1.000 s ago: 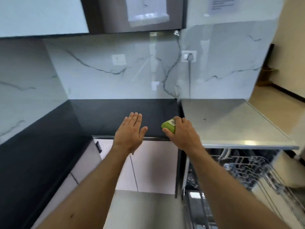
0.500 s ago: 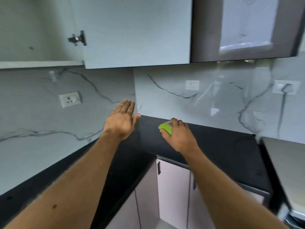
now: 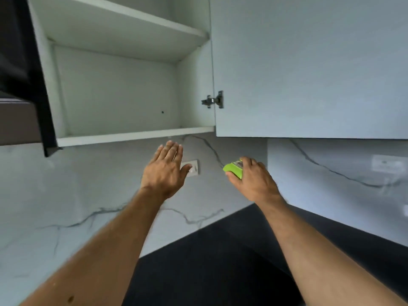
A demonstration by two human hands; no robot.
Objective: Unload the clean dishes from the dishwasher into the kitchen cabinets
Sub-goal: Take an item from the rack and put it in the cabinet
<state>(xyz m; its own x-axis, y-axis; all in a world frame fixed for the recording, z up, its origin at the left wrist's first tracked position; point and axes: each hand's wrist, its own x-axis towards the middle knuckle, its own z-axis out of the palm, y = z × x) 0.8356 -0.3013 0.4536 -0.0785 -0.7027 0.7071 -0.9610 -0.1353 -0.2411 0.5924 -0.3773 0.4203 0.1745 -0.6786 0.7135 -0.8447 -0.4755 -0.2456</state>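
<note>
I see a white marble-veined backsplash (image 3: 66,195) meeting in a corner above a black countertop (image 3: 209,261). A wall socket (image 3: 194,166) sits on it. Soft, even light falls across the pale surfaces.

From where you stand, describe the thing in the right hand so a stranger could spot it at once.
Start at the open wall cabinet and drop below its bottom shelf to the marble backsplash. There the right hand grips a small lime-green object. It is the only brightly coloured thing among white, grey and black surfaces.
</note>
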